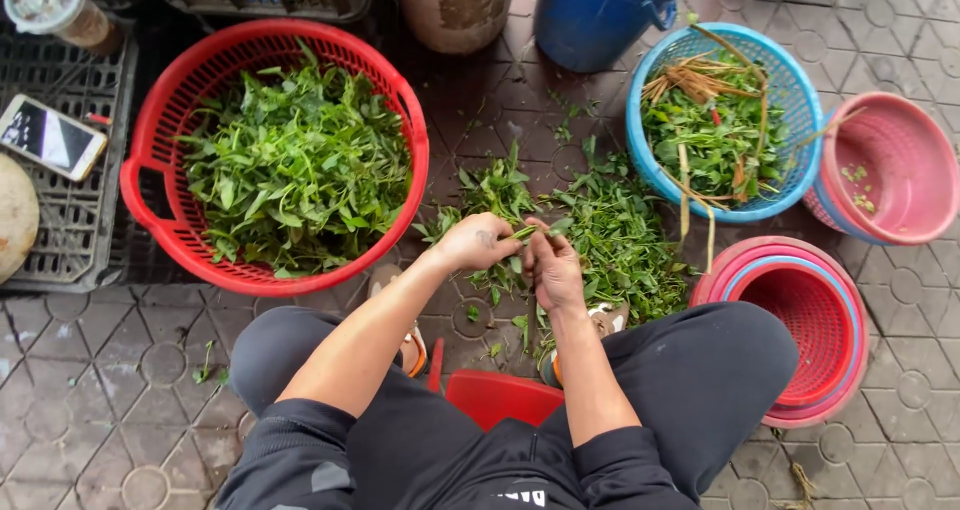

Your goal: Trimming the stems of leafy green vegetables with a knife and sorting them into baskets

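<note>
My left hand (478, 242) and my right hand (552, 267) meet over a loose pile of leafy green stems (610, 230) on the paved ground. Both hands pinch the same thin green stem (524, 233) between them. To the left stands a large red basket (160, 120) heaped with picked green leaves (300, 165). A blue basket (790, 80) at the upper right holds stalks, leaves and dry straw ties.
A stack of red and pink baskets (810, 320) sits at my right knee, a pink basin (890, 165) beyond it. A blue bucket (590, 15) and a beige pot (455, 5) stand at the top. Left, a black crate (80, 220) carries a phone (48, 136).
</note>
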